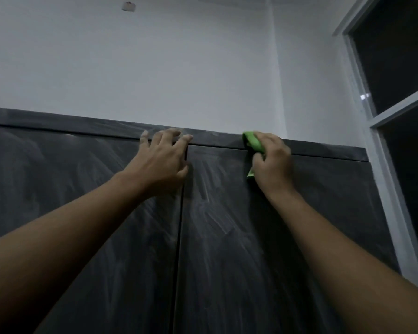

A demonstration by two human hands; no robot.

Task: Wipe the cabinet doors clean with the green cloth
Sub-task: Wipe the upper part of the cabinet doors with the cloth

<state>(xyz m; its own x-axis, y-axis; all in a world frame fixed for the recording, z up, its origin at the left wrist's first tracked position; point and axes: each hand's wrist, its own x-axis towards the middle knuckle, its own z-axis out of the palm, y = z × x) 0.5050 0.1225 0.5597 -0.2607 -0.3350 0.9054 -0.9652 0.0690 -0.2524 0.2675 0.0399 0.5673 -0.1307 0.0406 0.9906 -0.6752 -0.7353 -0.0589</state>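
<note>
The green cloth [252,142] was held bunched in the right hand [272,165]. It was soft and folded, with one rounded fold shown above the knuckles and a small corner shown below the heel of the palm. It was pressed against the upper edge of the right door [227,237], where that door met the top rail [82,122]. The left hand [163,162] was laid against the upper corner of the left door [70,189], its fingers spread wide and nothing held, with its fingertips reaching onto the rail. The cabinet doors [135,249] were seen as flat, dark grey, matt panels, marked all over with pale, chalky swirls and streaks. A narrow vertical seam [180,225] was seen between the two hands, running down from just beside the left thumb and dividing one door from the other. A thin horizontal gap was traced at the level of both hands' fingers, dividing the doors from the rail. Above both hands a smooth, pale wall [155,68] was shown, with open space over the rail. To the outer side of the right hand, well apart from it, a white window frame [381,153] with dark panes was shown, set close beside the cabinet's far edge. Broad stretches of door surface were left uncovered below both wrists and to the outer side of the left hand.
</note>
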